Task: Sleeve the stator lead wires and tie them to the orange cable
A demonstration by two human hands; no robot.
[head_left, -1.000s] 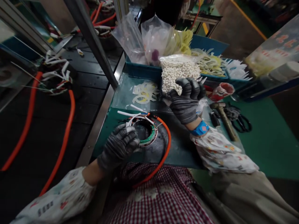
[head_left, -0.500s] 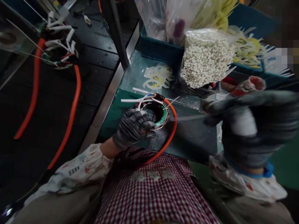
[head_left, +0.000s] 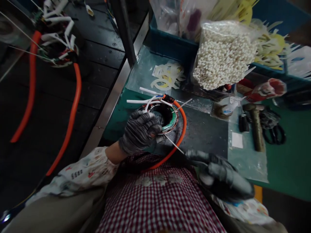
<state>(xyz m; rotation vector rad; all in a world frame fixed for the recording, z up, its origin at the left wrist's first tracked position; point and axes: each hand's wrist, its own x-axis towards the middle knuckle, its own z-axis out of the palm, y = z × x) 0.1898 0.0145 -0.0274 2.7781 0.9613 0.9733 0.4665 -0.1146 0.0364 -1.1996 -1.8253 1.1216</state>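
Observation:
My left hand [head_left: 142,131], in a dark striped glove, is closed on the near left side of a ring-shaped motor stator [head_left: 175,120] with green and copper windings. White sleeved leads [head_left: 137,101] and a thick orange cable [head_left: 184,129] come off its far side. A thin pale strip [head_left: 186,102] sticks out at its right. From the stator's near edge a thin white strand [head_left: 173,144] runs straight down to my right hand [head_left: 216,173]. That gloved hand is blurred, its fingers pinched at the strand's end.
A bag of small white tubes [head_left: 224,60] stands before blue bins [head_left: 173,48]. Pale rings [head_left: 167,77] lie behind the stator. To the right are a hammer [head_left: 257,127], a screwdriver [head_left: 243,123] and black-handled scissors [head_left: 275,136]. Another wired stator [head_left: 58,53] sits at far left.
My right hand has swung from the upper right down towards my lap, uncovering the hammer and scissors. My left hand keeps its hold on the stator. The view has shifted slightly.

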